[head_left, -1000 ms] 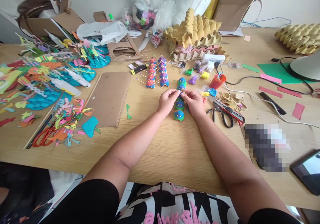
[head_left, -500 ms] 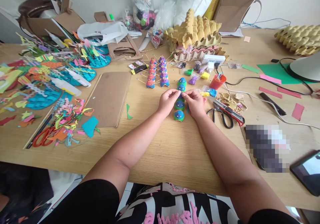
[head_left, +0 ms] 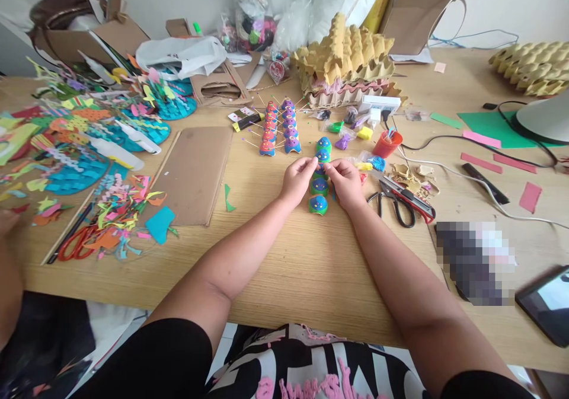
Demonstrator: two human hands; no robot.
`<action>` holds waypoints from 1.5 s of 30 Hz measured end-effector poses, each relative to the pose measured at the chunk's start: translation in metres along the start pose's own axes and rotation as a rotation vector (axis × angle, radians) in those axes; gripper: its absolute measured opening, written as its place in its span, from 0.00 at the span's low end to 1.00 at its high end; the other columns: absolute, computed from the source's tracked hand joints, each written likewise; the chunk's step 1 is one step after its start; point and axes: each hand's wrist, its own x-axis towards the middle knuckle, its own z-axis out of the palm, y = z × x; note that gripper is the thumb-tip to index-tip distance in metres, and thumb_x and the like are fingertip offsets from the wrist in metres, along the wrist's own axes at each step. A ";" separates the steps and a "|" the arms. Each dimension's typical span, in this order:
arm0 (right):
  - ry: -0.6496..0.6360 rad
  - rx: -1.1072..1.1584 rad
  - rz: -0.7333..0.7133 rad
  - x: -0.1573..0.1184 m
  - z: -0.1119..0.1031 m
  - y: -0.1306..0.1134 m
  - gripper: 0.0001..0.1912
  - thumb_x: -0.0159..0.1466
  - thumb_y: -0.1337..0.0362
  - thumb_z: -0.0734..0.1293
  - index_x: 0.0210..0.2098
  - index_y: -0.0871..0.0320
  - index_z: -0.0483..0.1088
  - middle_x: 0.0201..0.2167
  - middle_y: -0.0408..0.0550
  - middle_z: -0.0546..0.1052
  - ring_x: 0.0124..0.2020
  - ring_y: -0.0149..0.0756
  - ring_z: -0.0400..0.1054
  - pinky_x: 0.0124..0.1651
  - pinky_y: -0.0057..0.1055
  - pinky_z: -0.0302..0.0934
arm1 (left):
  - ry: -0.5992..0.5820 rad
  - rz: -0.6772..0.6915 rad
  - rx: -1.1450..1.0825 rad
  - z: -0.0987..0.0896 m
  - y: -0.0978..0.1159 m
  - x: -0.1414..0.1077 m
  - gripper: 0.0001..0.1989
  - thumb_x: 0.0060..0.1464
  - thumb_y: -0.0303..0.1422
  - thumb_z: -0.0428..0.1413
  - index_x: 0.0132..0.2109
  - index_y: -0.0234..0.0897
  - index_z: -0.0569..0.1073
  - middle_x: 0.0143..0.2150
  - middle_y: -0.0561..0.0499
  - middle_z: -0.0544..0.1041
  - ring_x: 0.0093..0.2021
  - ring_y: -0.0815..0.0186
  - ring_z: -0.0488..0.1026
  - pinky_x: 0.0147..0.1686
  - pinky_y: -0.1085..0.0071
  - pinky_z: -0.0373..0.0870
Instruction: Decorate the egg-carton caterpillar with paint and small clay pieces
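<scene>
A strip of egg-carton cups [head_left: 318, 204], painted blue over green with small pale dots, runs away from me on the table. My left hand [head_left: 299, 178] is closed in a pinch at the strip's left side, thumb against forefinger. On the other side my right hand [head_left: 345, 181] pinches in the same way, its fingertips over the middle cups. Whatever is between the fingers is too small to make out. Beyond the hands stand a red-orange cup strip [head_left: 267, 132] and a purple one [head_left: 290, 127], both with thin sticks poking out sideways.
At right are scissors [head_left: 402, 209], a box cutter [head_left: 406, 194], an orange cup [head_left: 387, 144] and clay packets [head_left: 342, 141]. Left lie a cardboard sheet [head_left: 191, 174], glue bottles [head_left: 116, 152] and paper scraps [head_left: 120, 215]. Egg trays [head_left: 347, 55] are stacked behind. Another person's arm [head_left: 9, 268] is at the left edge.
My fingertips have drawn slightly apart, the left ones a little leftward. Another person's arm has come into view at the left edge. The cup strips stay in place.
</scene>
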 end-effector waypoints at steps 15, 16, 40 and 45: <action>0.023 -0.045 0.004 0.001 0.001 0.003 0.32 0.59 0.32 0.70 0.25 0.56 0.72 0.22 0.40 0.70 0.22 0.27 0.56 0.25 0.29 0.51 | 0.006 -0.005 0.041 0.000 -0.001 0.000 0.17 0.63 0.44 0.62 0.31 0.37 0.77 0.31 0.53 0.79 0.36 0.68 0.75 0.44 0.72 0.70; 0.023 -0.035 0.009 0.001 0.001 0.002 0.31 0.59 0.32 0.71 0.25 0.56 0.71 0.23 0.41 0.70 0.23 0.27 0.56 0.26 0.29 0.51 | 0.005 -0.011 0.030 0.000 -0.001 0.000 0.15 0.63 0.42 0.62 0.32 0.37 0.77 0.31 0.53 0.80 0.37 0.68 0.75 0.44 0.72 0.70; 0.019 -0.053 0.068 -0.001 0.002 -0.004 0.30 0.58 0.34 0.72 0.26 0.55 0.69 0.20 0.39 0.65 0.21 0.27 0.53 0.22 0.29 0.47 | -0.004 -0.038 0.007 0.001 0.000 0.000 0.10 0.63 0.35 0.61 0.32 0.38 0.77 0.32 0.54 0.80 0.37 0.69 0.74 0.44 0.73 0.70; 0.018 -0.083 0.075 0.000 0.002 -0.002 0.33 0.58 0.30 0.70 0.25 0.55 0.71 0.18 0.39 0.64 0.20 0.26 0.52 0.22 0.29 0.45 | 0.009 -0.031 0.033 0.001 0.000 0.000 0.16 0.62 0.42 0.62 0.30 0.38 0.76 0.30 0.54 0.78 0.36 0.69 0.73 0.44 0.73 0.70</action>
